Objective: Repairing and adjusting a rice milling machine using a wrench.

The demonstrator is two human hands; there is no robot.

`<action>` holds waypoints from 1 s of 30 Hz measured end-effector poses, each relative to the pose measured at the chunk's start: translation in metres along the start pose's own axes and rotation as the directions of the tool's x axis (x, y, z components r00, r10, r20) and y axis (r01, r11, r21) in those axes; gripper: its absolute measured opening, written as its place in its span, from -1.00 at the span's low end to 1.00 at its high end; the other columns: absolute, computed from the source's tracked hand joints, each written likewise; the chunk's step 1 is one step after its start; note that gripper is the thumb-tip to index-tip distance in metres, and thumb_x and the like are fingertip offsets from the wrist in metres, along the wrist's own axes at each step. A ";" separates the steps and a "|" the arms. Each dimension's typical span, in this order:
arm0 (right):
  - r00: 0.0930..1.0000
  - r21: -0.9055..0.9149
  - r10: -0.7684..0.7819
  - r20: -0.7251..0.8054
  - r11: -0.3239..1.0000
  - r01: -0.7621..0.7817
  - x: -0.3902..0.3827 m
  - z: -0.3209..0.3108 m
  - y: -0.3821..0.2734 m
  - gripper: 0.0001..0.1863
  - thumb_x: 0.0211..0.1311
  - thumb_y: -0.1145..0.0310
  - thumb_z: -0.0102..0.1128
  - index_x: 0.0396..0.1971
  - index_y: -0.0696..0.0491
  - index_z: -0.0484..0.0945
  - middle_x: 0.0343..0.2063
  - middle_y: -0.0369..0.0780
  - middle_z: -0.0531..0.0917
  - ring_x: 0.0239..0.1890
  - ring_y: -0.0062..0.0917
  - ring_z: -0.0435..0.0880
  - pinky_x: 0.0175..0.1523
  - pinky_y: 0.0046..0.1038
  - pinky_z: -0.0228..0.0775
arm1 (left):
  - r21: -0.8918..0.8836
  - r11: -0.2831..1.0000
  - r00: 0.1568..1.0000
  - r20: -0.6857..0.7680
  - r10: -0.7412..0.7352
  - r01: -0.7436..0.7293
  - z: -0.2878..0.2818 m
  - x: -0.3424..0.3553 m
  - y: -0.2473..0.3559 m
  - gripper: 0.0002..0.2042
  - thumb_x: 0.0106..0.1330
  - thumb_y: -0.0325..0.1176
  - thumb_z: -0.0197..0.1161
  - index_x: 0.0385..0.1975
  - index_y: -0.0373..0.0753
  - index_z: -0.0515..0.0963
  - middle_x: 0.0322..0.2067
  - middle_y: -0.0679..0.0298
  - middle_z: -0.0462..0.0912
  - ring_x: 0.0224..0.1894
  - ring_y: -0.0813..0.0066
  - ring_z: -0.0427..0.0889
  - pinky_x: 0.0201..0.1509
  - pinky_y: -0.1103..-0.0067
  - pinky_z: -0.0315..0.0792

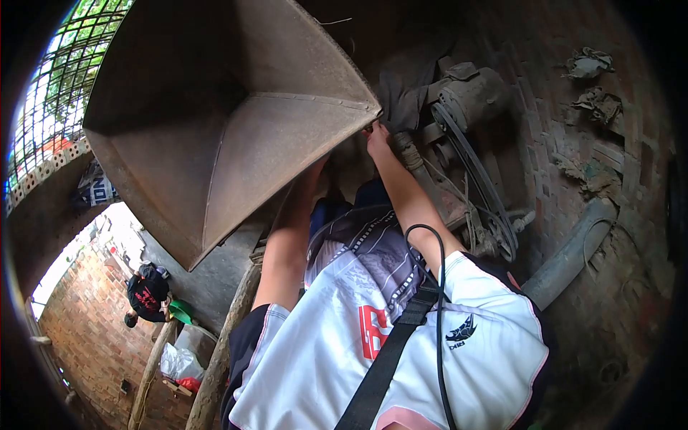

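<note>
A large brown metal hopper (287, 132) with riveted seams fills the upper left, its wide mouth facing me. At its right-hand corner, just under the rim, is my right hand (377, 137). The fingers are curled closed there, and what they hold is hidden. My left forearm reaches up beneath the lower rim of the hopper, which hides my left hand. Beside my right hand hangs a dark cloth (405, 100), next to a dusty motor (473, 97) with drive belts (466, 158) running down from it.
A thick grey pipe (573, 251) leans by the brick wall (552, 129) on the right. Wooden poles (226, 344) stand at lower left. Beyond them a person in black (148, 292) bends near a green scoop-like thing (181, 313) and a whitish plastic bag (179, 362).
</note>
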State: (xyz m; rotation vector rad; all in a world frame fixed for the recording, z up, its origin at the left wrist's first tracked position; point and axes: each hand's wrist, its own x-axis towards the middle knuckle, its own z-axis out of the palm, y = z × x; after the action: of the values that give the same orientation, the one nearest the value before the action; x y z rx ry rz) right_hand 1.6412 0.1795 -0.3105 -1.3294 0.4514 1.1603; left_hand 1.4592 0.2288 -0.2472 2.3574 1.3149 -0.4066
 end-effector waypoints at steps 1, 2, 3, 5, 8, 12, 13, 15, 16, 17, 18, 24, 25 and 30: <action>0.995 -0.031 0.078 -0.068 0.996 -0.081 -0.006 0.008 0.004 -0.79 0.28 0.24 0.02 -0.22 0.04 0.33 -0.48 -0.23 0.52 -0.60 -0.40 0.58 -0.59 -0.54 0.48 | -0.037 0.999 0.997 -0.082 -0.005 0.002 0.008 -0.003 -0.011 -0.30 0.04 0.12 0.23 0.11 -0.24 0.33 0.11 -0.01 0.35 0.15 0.03 0.31 0.25 0.29 0.14; 0.977 -0.059 0.139 -0.164 0.987 -0.150 -0.007 0.005 0.005 -0.79 0.28 0.24 0.02 -0.22 0.04 0.33 -0.45 -0.24 0.52 -0.61 -0.43 0.57 -0.59 -0.56 0.47 | -0.041 0.999 0.997 -0.076 0.000 -0.004 0.019 -0.001 -0.009 -0.30 0.04 0.12 0.23 0.11 -0.24 0.33 0.11 -0.01 0.35 0.15 0.03 0.31 0.25 0.29 0.14; 0.972 -0.042 0.112 -0.206 0.991 -0.123 -0.013 0.008 0.008 -0.81 0.27 0.25 0.03 -0.27 0.05 0.37 -0.44 -0.25 0.52 -0.58 -0.46 0.57 -0.55 -0.57 0.46 | -0.078 0.997 0.997 -0.081 -0.015 0.008 0.025 -0.006 -0.011 -0.30 0.05 0.12 0.23 0.11 -0.24 0.33 0.11 -0.01 0.35 0.15 0.02 0.30 0.25 0.29 0.13; 0.967 -0.105 0.076 -0.242 0.989 -0.104 -0.020 0.009 0.015 -0.83 0.27 0.26 0.03 -0.29 0.04 0.37 -0.47 -0.26 0.52 -0.56 -0.47 0.56 -0.54 -0.56 0.46 | -0.150 0.988 0.994 -0.098 -0.037 0.022 0.031 -0.010 -0.012 -0.30 0.05 0.11 0.23 0.11 -0.24 0.33 0.11 -0.01 0.35 0.16 0.02 0.30 0.25 0.29 0.13; 0.964 -0.197 0.066 -0.256 0.973 -0.119 -0.012 0.007 0.032 -0.80 0.10 0.40 0.06 -0.23 -0.01 0.46 -0.24 -0.27 0.53 -0.24 -0.50 0.50 -0.32 -0.44 0.43 | -0.257 0.966 0.990 -0.125 -0.063 0.029 0.031 -0.019 -0.014 -0.31 0.06 0.11 0.23 0.11 -0.24 0.32 0.11 -0.01 0.35 0.16 0.02 0.30 0.26 0.30 0.12; 0.965 -0.395 -0.074 -0.253 0.918 -0.033 0.059 -0.028 0.057 -0.78 0.10 0.35 0.08 -0.24 0.04 0.54 -0.23 -0.22 0.58 -0.22 -0.48 0.51 -0.19 -0.42 0.39 | -0.398 0.914 0.979 -0.206 -0.007 -0.077 0.001 0.001 0.010 -0.31 0.06 0.10 0.23 0.11 -0.25 0.32 0.11 -0.01 0.35 0.16 0.02 0.29 0.26 0.30 0.11; 0.969 -0.369 -0.117 -0.218 0.929 0.030 0.079 -0.032 0.057 -0.78 0.12 0.33 0.09 -0.31 0.11 0.60 -0.32 -0.18 0.61 -0.28 -0.44 0.53 -0.13 -0.40 0.35 | -0.427 0.896 0.972 -0.235 0.017 -0.119 -0.005 0.009 0.019 -0.32 0.07 0.10 0.23 0.11 -0.25 0.32 0.11 -0.01 0.35 0.16 0.02 0.29 0.27 0.30 0.11; 0.982 -0.518 0.044 -0.183 0.845 -0.135 0.002 -0.004 0.095 -0.76 0.14 0.29 0.06 -0.32 0.12 0.60 -0.32 -0.15 0.62 -0.26 -0.43 0.55 -0.12 -0.38 0.36 | -0.481 0.876 0.964 -0.217 -0.156 0.034 0.018 -0.040 -0.023 -0.32 0.07 0.10 0.23 0.11 -0.25 0.32 0.11 -0.01 0.35 0.16 0.02 0.29 0.27 0.31 0.10; 0.975 -0.729 -0.031 -0.221 0.669 -0.144 0.012 -0.005 0.093 -0.74 0.19 0.23 -0.01 -0.33 0.08 0.58 -0.36 -0.14 0.61 -0.31 -0.41 0.58 -0.21 -0.36 0.42 | -0.508 0.862 0.959 -0.247 -0.141 -0.004 0.006 -0.033 -0.014 -0.32 0.07 0.10 0.23 0.11 -0.25 0.32 0.11 -0.01 0.35 0.16 0.02 0.29 0.27 0.31 0.10; 0.957 -0.717 -0.064 -0.281 0.677 -0.165 0.029 -0.032 0.088 -0.74 0.19 0.23 -0.01 -0.33 0.08 0.58 -0.36 -0.14 0.61 -0.31 -0.41 0.58 -0.21 -0.36 0.42 | -0.648 0.760 0.979 -0.117 -0.167 0.052 -0.007 -0.025 0.019 -0.34 0.09 0.07 0.23 0.10 -0.24 0.33 0.09 0.01 0.37 0.16 0.04 0.30 0.26 0.34 0.12; 0.956 -0.672 -0.019 -0.292 0.716 -0.191 0.027 -0.033 0.092 -0.73 0.19 0.22 -0.02 -0.31 0.06 0.57 -0.34 -0.16 0.60 -0.30 -0.42 0.57 -0.22 -0.36 0.42 | -0.646 0.762 0.982 -0.110 -0.154 0.047 -0.017 -0.025 0.024 -0.34 0.09 0.07 0.23 0.10 -0.24 0.33 0.09 0.01 0.37 0.16 0.04 0.30 0.26 0.34 0.12; 0.942 -0.420 0.257 -0.215 0.847 -0.327 -0.029 -0.006 0.126 -0.72 0.24 0.15 -0.08 -0.21 -0.03 0.51 -0.22 -0.24 0.57 -0.22 -0.43 0.56 -0.25 -0.34 0.45 | -0.485 0.874 0.984 -0.161 -0.080 -0.008 -0.015 -0.032 0.000 -0.41 0.12 0.04 0.21 0.07 -0.21 0.37 0.07 0.04 0.40 0.14 0.07 0.32 0.21 0.34 0.19; 0.936 -0.365 0.279 -0.217 0.866 -0.343 -0.030 -0.012 0.121 -0.72 0.25 0.14 -0.09 -0.19 -0.05 0.50 -0.20 -0.25 0.57 -0.21 -0.43 0.56 -0.26 -0.34 0.46 | -0.473 0.881 0.991 -0.121 -0.055 -0.009 -0.011 -0.021 0.005 -0.41 0.12 0.04 0.20 0.07 -0.21 0.37 0.07 0.04 0.40 0.14 0.07 0.32 0.21 0.34 0.19; 0.924 -0.179 0.353 0.145 0.928 -0.326 -0.083 -0.008 0.108 -0.74 0.25 0.10 -0.09 -0.27 -0.07 0.50 -0.30 -0.27 0.58 -0.33 -0.47 0.57 -0.36 -0.37 0.47 | -0.364 0.928 0.997 0.038 -0.073 0.082 0.011 -0.011 -0.005 -0.41 0.13 0.05 0.19 0.07 -0.21 0.37 0.08 0.04 0.39 0.15 0.07 0.32 0.21 0.34 0.19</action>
State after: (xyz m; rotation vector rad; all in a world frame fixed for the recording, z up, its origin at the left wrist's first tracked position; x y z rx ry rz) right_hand 1.5185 0.1210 -0.2995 -1.2961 0.4854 1.6158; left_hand 1.4481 0.2178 -0.2526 1.9911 1.3448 -0.1897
